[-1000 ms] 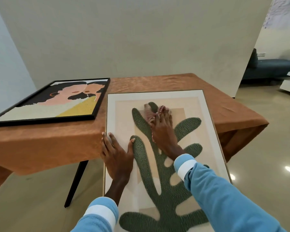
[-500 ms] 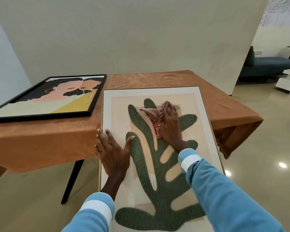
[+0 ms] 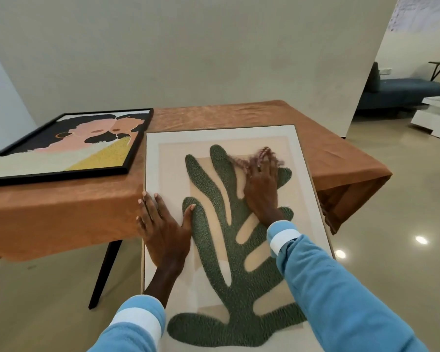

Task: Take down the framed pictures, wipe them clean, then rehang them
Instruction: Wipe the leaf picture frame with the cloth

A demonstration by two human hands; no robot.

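Observation:
A large light-framed picture [image 3: 168,153] with a green plant shape lies with its far end on the table and its near end sticking out toward me. My left hand [image 3: 163,227] presses flat on its left border, fingers spread. My right hand [image 3: 262,189] presses a pink checked cloth [image 3: 254,158] against the glass in the upper right of the plant shape; the cloth is blurred. A second, black-framed picture [image 3: 69,146] of two faces lies flat on the table's left part.
The table [image 3: 61,219] wears an orange-brown cloth and stands on dark legs against a plain grey wall. Shiny floor lies below and to the right. A blue sofa [image 3: 401,90] and a white low table [image 3: 437,118] stand in the room at the far right.
My right hand has swept the cloth from the middle top of the plant shape toward the right. My left hand has stayed pressed on the left border.

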